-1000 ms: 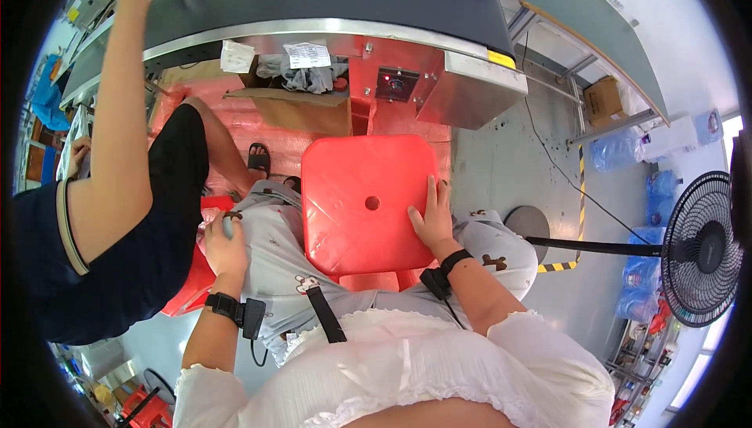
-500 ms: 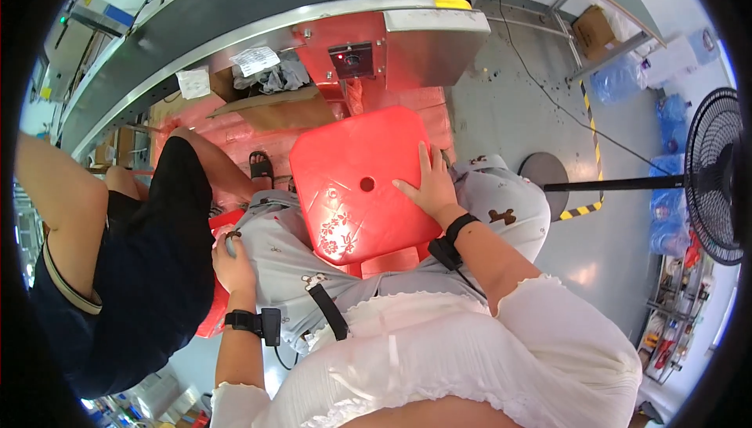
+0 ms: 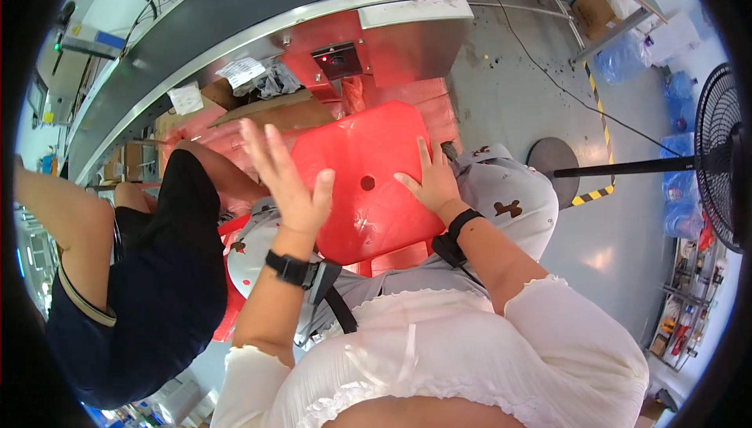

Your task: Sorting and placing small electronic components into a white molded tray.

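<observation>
Red plastic stool (image 3: 368, 185), seat up, with a small round hole in the middle of the seat, resting across the person's lap, just in front of the conveyor (image 3: 258, 5). Right hand (image 3: 429, 184) flat on the seat's right edge, fingers spread and pressing on the surface, not curled round anything. Left hand (image 3: 286, 177) raised above the seat's left edge, palm open, fingers splayed, gripping nothing; whether it touches the stool cannot be told. Black bands on both wrists. Grey trousers with brown patches under the stool. A second person in dark clothes (image 3: 149, 287) sits just left of the stool, bare arm stretched out further left. Behind the stool, under the conveyor, a cardboard box (image 3: 270, 111) and a red-lit metal housing (image 3: 376, 40). Well to the right of the stool, a standing fan (image 3: 724, 154) on a round base, with yellow-black striped tape (image 3: 599, 134) on the grey floor between.
</observation>
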Action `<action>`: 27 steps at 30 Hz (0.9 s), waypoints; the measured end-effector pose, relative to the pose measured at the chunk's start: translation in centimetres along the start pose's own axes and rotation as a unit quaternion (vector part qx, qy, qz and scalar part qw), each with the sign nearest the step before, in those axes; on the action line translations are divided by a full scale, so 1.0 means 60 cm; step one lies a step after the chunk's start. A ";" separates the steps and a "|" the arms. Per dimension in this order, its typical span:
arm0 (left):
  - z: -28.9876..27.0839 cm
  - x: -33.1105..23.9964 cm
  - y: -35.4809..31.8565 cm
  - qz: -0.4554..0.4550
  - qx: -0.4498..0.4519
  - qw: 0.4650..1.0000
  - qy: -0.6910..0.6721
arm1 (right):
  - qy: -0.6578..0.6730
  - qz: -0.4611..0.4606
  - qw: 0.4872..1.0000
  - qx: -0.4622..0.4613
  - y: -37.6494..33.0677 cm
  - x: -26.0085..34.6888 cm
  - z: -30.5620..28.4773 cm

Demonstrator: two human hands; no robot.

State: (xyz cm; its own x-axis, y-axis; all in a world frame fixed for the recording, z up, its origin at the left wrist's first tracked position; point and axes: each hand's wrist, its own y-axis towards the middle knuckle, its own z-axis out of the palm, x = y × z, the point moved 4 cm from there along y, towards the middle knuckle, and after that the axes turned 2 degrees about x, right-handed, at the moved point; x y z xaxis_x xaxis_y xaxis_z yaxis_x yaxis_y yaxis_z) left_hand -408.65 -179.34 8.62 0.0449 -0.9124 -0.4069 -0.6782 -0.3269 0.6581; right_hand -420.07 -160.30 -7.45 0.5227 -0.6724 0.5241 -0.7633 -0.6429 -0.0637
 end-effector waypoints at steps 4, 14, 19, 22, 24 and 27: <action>0.108 0.117 -0.176 -0.106 0.283 0.936 0.182 | 0.015 0.002 1.000 0.007 0.008 0.007 0.004; 0.126 0.119 -0.210 -0.136 0.347 0.910 0.182 | 0.019 -0.011 1.000 -0.010 0.005 -0.004 0.004; 0.118 0.119 -0.207 -0.141 0.336 0.915 0.173 | 0.012 -0.018 1.000 -0.012 0.004 0.002 0.000; 0.118 0.116 -0.205 -0.141 0.336 0.915 0.172 | 0.002 -0.009 1.000 -0.001 0.005 0.003 -0.002; 0.117 0.115 -0.203 -0.142 0.335 0.916 0.169 | 0.004 -0.009 1.000 0.001 0.005 0.002 -0.001; 0.116 0.117 -0.204 -0.144 0.329 0.919 0.162 | 0.002 0.000 1.000 0.009 0.006 0.001 0.004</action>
State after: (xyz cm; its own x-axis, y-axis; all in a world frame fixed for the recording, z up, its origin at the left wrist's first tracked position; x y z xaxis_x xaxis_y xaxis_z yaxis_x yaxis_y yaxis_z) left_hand -405.11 -180.03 -6.71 0.4360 -0.8715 -0.2243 -0.8959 -0.4440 -0.0164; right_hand -420.21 -160.67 -7.63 0.5204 -0.6713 0.5278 -0.7567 -0.6489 -0.0792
